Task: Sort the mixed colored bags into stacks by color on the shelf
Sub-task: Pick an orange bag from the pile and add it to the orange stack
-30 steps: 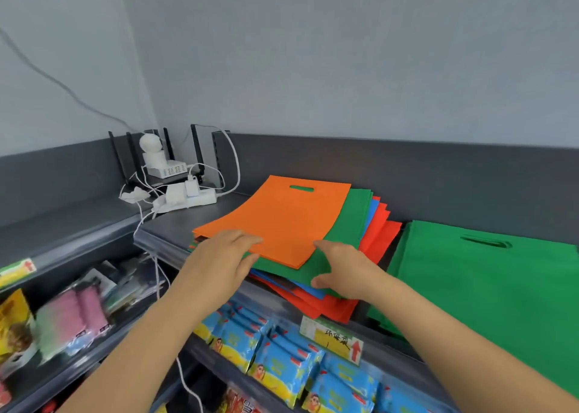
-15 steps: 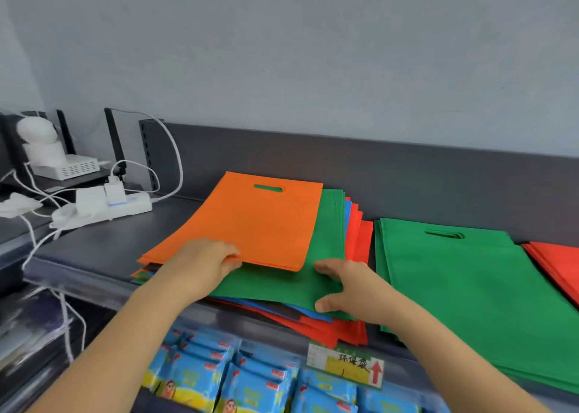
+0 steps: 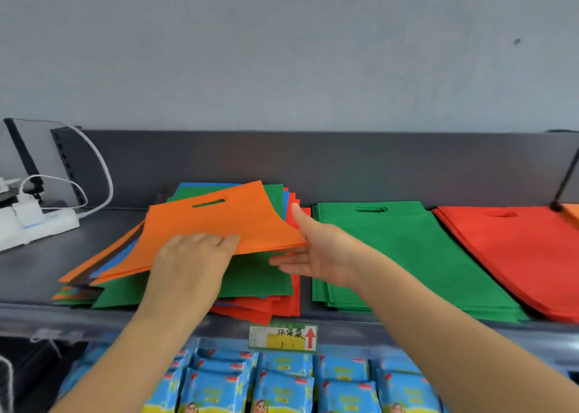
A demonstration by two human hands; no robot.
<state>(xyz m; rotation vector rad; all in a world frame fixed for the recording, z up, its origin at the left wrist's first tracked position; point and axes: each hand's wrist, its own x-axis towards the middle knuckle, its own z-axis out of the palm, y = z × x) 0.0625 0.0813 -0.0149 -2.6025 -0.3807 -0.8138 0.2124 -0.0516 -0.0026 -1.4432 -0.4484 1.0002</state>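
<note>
A mixed pile of bags sits on the dark shelf (image 3: 28,274), with a green bag (image 3: 257,278) showing over red, blue and orange ones. The top orange bag (image 3: 219,221) is raised off the pile and tilted. My left hand (image 3: 191,262) grips its near edge. My right hand (image 3: 316,249) is open with the palm turned left, its straight fingers reaching under the bag's right corner. To the right lie a green stack (image 3: 407,256) and a red stack (image 3: 517,249). A sliver of orange bags (image 3: 574,213) shows at the far right edge.
A white power strip (image 3: 37,224) with plugs and cables lies at the shelf's left end. A thin black rod (image 3: 565,187) leans at the far right. Below the shelf front hang a price label (image 3: 283,337) and rows of blue packets (image 3: 282,381).
The view has swung right, bringing the red stack into sight. The orange bag has lifted off the pile and shifted, and my right hand has opened and moved from the green bag to the orange bag's corner.
</note>
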